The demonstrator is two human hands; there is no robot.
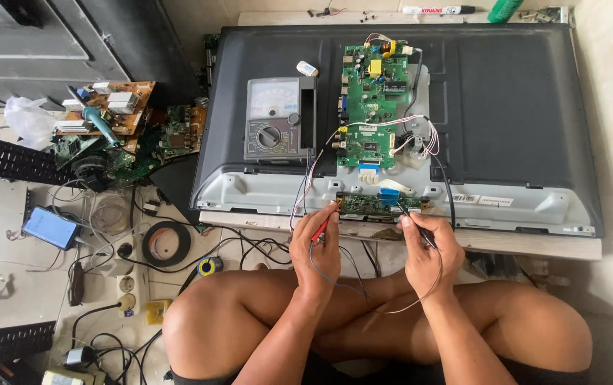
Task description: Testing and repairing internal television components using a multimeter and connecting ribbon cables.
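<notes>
I see my left hand [315, 246] with its grip closed on the red probe [322, 227] and my right hand [429, 251] closed on the black probe [415, 227]. The narrow circuit strip [381, 204] lies just ahead of both tips, its long axis crosswise; each probe points forward onto it, the red at its left end.

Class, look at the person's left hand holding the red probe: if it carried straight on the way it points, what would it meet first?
Most likely the narrow green circuit strip on the television's lower edge: the left hand aims its red probe up toward the strip's left end. Depth is unclear.
</notes>
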